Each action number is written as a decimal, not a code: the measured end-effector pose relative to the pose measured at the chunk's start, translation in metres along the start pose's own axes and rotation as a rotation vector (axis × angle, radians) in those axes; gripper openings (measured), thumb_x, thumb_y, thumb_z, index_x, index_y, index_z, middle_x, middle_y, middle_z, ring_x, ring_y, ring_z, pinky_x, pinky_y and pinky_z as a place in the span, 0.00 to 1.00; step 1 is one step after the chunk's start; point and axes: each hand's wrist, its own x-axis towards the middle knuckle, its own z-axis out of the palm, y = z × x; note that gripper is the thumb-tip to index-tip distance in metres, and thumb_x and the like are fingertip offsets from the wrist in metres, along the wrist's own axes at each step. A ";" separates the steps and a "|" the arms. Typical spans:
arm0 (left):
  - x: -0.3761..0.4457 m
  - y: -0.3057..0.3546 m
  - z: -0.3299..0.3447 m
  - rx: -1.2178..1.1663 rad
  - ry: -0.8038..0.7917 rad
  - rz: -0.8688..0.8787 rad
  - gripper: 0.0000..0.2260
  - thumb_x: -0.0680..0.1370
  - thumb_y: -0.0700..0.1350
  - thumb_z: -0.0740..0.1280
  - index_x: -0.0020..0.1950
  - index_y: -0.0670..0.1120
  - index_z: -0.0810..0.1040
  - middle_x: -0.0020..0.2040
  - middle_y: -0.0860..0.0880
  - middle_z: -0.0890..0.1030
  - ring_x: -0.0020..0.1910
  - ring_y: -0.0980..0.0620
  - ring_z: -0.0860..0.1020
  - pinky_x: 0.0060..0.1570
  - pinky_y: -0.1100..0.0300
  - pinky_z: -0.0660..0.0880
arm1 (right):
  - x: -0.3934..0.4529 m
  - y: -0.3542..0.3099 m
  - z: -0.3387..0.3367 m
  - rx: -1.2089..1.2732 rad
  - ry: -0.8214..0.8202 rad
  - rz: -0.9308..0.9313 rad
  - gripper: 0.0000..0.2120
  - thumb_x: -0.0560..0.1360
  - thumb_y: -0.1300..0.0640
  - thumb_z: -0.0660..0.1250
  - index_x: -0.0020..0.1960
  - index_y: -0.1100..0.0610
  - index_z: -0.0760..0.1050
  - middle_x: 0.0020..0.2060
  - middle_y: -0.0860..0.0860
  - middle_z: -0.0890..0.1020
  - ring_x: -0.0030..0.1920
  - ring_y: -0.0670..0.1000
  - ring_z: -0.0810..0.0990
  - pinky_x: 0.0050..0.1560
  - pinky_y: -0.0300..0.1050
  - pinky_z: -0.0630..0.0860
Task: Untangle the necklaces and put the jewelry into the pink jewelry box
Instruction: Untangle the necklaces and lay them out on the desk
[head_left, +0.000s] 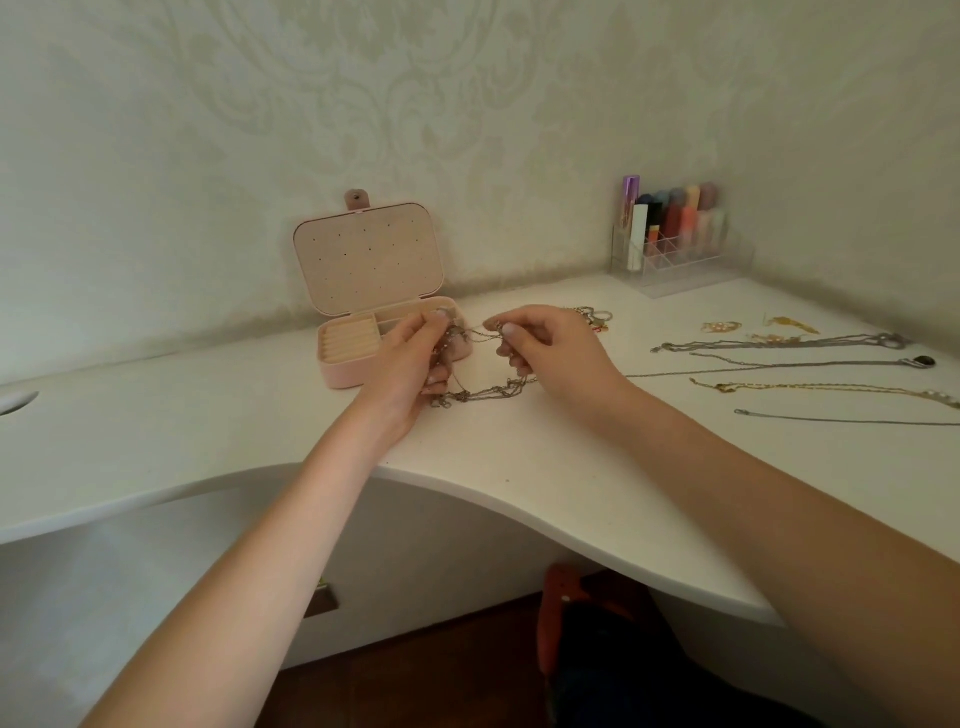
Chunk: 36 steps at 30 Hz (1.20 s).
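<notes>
So the knot of tangled chains (480, 387) is hanging between both hands just above the white desk (519, 467), right in front of the open pink jewelry box (379, 312). Left hand (415, 358) has its fingers pinched shut on one end of the clump, right hand (545, 345) is pinched on a strand at the other side, and a thin chain is stretched between them while the rest sags down to the desk.

Biggest risk imo: pulling the two ends apart any harder would just cinch the knot tighter, or snap one of the finer links. Those chains look really thin. Also if a pinch slips, the whole clump drops and re-tangles.

Off to the right there's a row of already straightened necklaces (810, 364) laid out, plus some earrings (722, 326) near them. A careless right elbow could sweep those together again. The clear lipstick organizer (680, 244) in the corner is well out of the way.
</notes>
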 end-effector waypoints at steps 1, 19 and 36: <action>0.000 0.000 0.000 0.024 0.002 0.005 0.10 0.81 0.43 0.58 0.41 0.47 0.73 0.25 0.52 0.72 0.19 0.59 0.62 0.19 0.69 0.55 | -0.001 -0.001 0.000 0.050 -0.033 0.044 0.10 0.80 0.65 0.59 0.56 0.64 0.78 0.33 0.51 0.76 0.31 0.44 0.72 0.33 0.31 0.72; -0.004 -0.005 -0.001 0.350 -0.129 0.270 0.07 0.72 0.47 0.71 0.34 0.50 0.82 0.36 0.45 0.81 0.39 0.48 0.74 0.45 0.52 0.69 | -0.008 -0.002 0.001 0.242 -0.127 0.154 0.02 0.77 0.64 0.65 0.47 0.59 0.73 0.39 0.56 0.82 0.29 0.43 0.75 0.31 0.31 0.72; -0.002 -0.008 0.003 0.453 -0.208 0.348 0.06 0.77 0.43 0.62 0.40 0.45 0.72 0.36 0.51 0.75 0.38 0.57 0.73 0.43 0.65 0.69 | -0.003 -0.003 -0.005 0.293 -0.157 0.253 0.05 0.77 0.63 0.64 0.45 0.60 0.77 0.37 0.52 0.80 0.33 0.44 0.73 0.36 0.31 0.73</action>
